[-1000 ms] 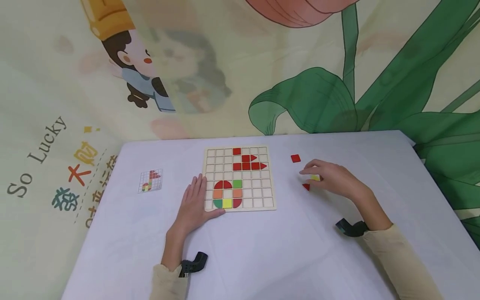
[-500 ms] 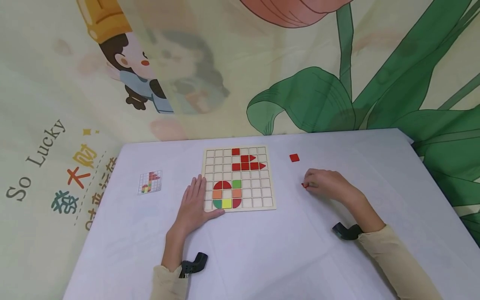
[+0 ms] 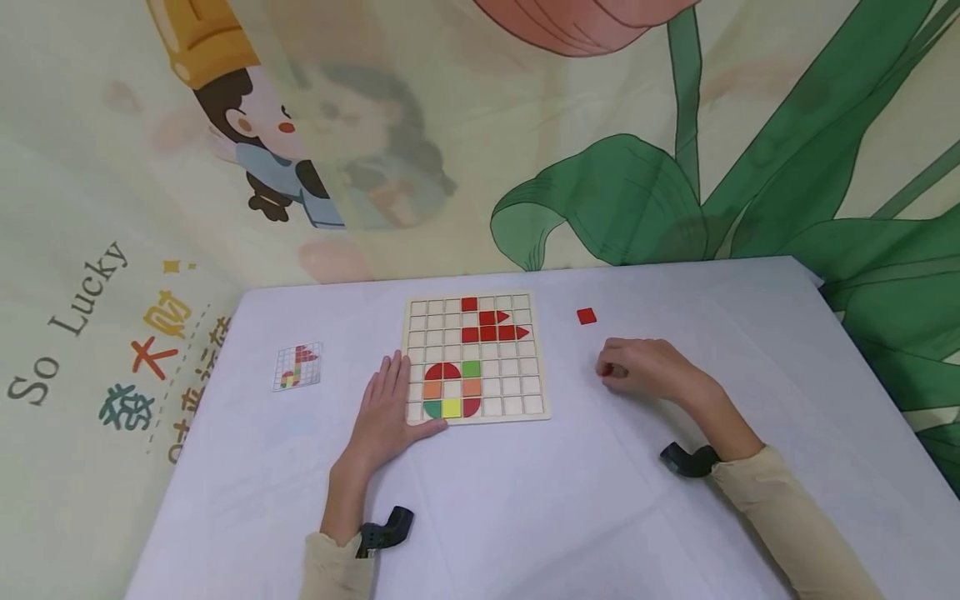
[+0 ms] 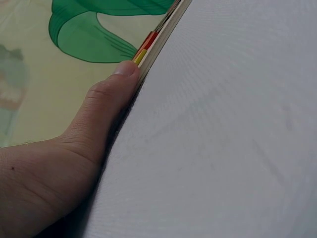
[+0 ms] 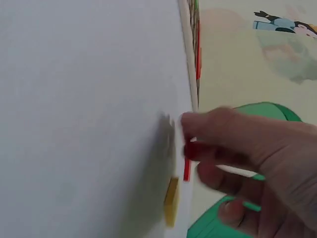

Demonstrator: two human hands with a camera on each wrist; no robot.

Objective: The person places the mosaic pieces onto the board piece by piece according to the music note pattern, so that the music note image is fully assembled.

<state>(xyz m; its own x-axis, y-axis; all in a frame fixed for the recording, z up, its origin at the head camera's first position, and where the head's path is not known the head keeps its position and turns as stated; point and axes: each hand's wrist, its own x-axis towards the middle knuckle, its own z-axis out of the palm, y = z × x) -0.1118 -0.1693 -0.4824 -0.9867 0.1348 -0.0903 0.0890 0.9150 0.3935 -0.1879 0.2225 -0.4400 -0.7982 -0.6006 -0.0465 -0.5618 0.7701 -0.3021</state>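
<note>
My left hand [image 3: 381, 423] lies with straight fingers along the left side of a pale wooden grid board [image 3: 512, 386], its thumb at the front edge. Red tiles form a stepped shape at the board's upper part. Red, orange, green and yellow tiles form a ring lower left. To the board's right, my right hand [image 3: 651, 368] pinches a small red triangle tile [image 5: 191, 150] between thumb and fingers just over the table. Close by that hand, a yellow tile [image 5: 171, 202] shows on the cloth in the right wrist view; the hand mostly hides it in the head view.
A red square tile [image 3: 587, 316] lies on the white cloth beyond my right hand. Left of the board sits a small printed pattern card [image 3: 297, 367] with a coloured grid. A patterned backdrop [image 3: 420, 242] rises behind the table's far edge.
My right hand has come down, closed its fingers on the red triangle tile and drawn it slightly up off the cloth. My left hand stays at the board.
</note>
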